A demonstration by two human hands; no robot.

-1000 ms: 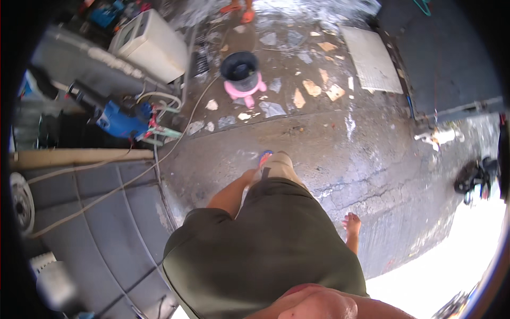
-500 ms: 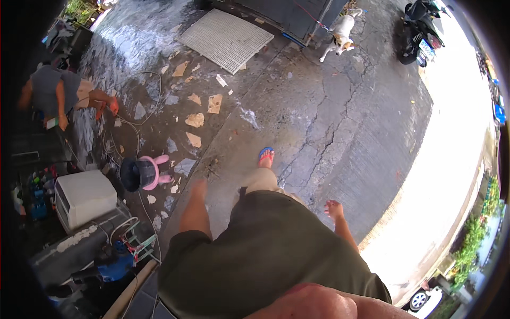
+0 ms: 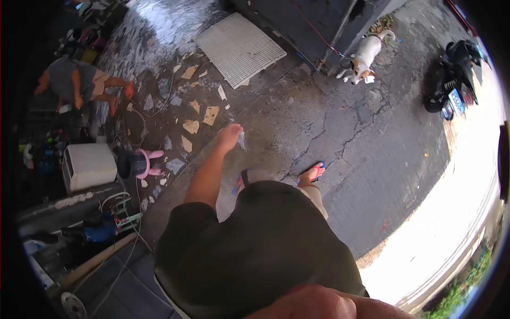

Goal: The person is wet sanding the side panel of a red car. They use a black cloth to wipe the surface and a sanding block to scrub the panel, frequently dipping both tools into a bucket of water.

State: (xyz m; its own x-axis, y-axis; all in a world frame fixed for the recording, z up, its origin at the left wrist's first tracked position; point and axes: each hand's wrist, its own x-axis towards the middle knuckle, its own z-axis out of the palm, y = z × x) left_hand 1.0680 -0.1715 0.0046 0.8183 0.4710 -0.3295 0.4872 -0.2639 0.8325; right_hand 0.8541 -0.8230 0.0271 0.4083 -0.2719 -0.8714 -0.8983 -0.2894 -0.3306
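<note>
My left hand [image 3: 230, 137] swings ahead of my body, over the bare concrete. Its fingers are loosely bent and somewhat blurred; I see nothing in them. The hand touches nothing, and the closest things are broken tan pieces [image 3: 190, 126] on the ground. My right hand is out of sight. Below me, one foot in a red and blue flip-flop [image 3: 312, 173] stands forward on the right; the other foot is partly hidden by my shorts.
A white dog [image 3: 366, 56] on a red leash stands by a dark metal gate [image 3: 297, 26]. A pale grating [image 3: 241, 49] lies on the ground. A motorcycle [image 3: 451, 80] is parked at right. At left, a bent-over person [image 3: 71, 82] works near cables, a black-and-pink tub [image 3: 139, 163] and a whitish box-shaped appliance [image 3: 90, 166].
My left arm has swung forward and my right hand has gone out of view. My right foot now leads. The view has turned left, and the dog and motorcycle appear farther right.
</note>
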